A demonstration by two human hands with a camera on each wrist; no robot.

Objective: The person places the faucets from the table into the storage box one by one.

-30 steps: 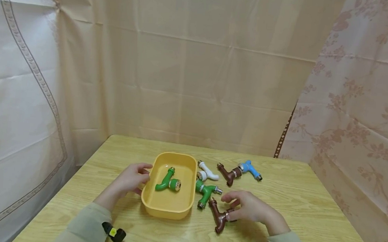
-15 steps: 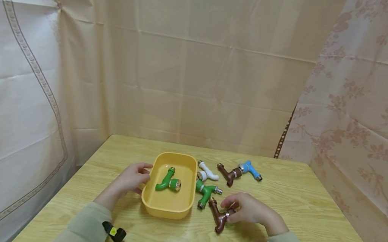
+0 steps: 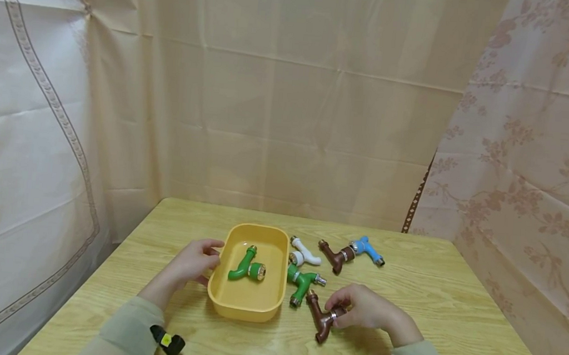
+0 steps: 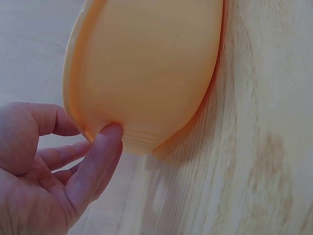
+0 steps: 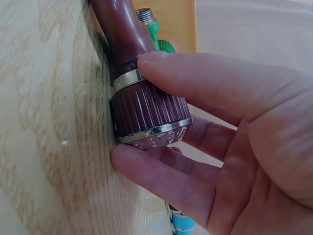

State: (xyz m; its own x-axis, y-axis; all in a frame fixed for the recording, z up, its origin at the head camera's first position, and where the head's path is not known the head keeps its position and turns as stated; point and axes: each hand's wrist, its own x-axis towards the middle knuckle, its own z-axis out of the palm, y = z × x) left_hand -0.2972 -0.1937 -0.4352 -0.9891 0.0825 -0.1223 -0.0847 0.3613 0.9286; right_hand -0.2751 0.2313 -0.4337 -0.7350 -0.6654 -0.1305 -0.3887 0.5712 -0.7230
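Note:
In the head view, my left hand [image 3: 193, 262] is beside a yellow plastic tub [image 3: 245, 313], its loosely bent fingers touching the left side. A fingertip [image 4: 113, 131] meets the tub's outer wall in the left wrist view. A green tap [image 3: 244, 266] lies inside the tub. My right hand [image 3: 366, 309] pinches the ribbed knob end of a brown tap [image 3: 321, 318], which lies on the table. The right wrist view shows the thumb by the tap's silver ring [image 5: 128, 80] and another finger under the knob's end.
Right of the tub lie a white tap [image 3: 307, 253], a second green tap [image 3: 302, 282], another brown tap [image 3: 337, 257] and a blue tap [image 3: 369, 249]. The wooden table [image 3: 435, 301] has curtains [image 3: 319, 119] behind it and at both sides.
My right hand has closed its fingers onto the brown tap's knob, shifting only slightly. The left hand and the tub have stayed in place.

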